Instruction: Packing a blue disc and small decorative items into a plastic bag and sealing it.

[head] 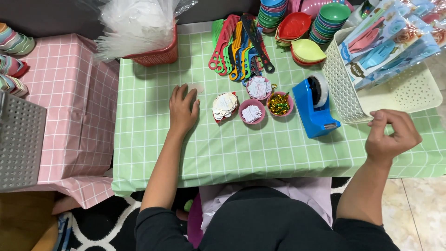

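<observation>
Two hands over green-checked desk (153, 139). Left hand (182, 109) flat, fingers spread, pressing small clear plastic bag (195, 88) against cloth, just left of red dish of white paper tags (225, 105). Right hand (391, 135) raised off desk edge, fingers curled together, pinched on something too small to tell, near blue tape dispenser (315, 106) and white perforated basket (395, 95). Pink bowls of tags (252, 111) and gold confetti (279, 103) between hands; coloured combs (239, 46) beyond.

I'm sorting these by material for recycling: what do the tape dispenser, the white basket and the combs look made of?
Tape dispenser: blue moulded plastic, smooth, slightly glossy. Basket: white plastic, judging by its perforated moulded walls. Combs: likely plastic, given bright solid colours and thin moulded teeth.
</observation>
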